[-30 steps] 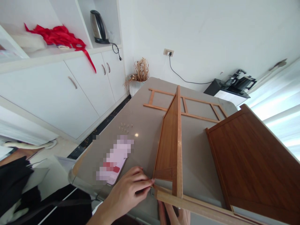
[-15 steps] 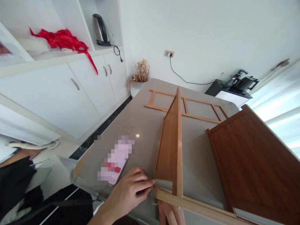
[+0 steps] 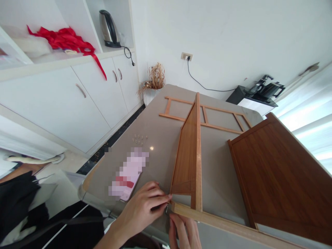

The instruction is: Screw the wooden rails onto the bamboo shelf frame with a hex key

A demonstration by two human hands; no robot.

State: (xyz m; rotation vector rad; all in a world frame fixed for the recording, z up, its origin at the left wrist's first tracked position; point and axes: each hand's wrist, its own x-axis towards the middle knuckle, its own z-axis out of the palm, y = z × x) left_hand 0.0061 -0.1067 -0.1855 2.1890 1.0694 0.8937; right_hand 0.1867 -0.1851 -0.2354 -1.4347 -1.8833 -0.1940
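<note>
My left hand (image 3: pixel 144 209) pinches a small dark tool at the near left corner of an upright wooden panel (image 3: pixel 185 162), where the panel meets a light wooden rail (image 3: pixel 220 223) running along the table's near edge. My right hand (image 3: pixel 184 230) reaches up from below and grips the left end of that rail, partly hidden under it. A small metal fitting shows between the two hands.
On the grey table (image 3: pixel 160 138) lie a phone (image 3: pixel 129 174), several small screws (image 3: pixel 140 139), a ladder-like wooden frame (image 3: pixel 207 119) at the far end and a dark wooden board (image 3: pixel 280 180) on the right. White cabinets with a kettle (image 3: pixel 107 27) stand on the left.
My right hand has come up from under the rail, so its fingers now show at the rail's left end. My left hand stays pinched at the corner.
</note>
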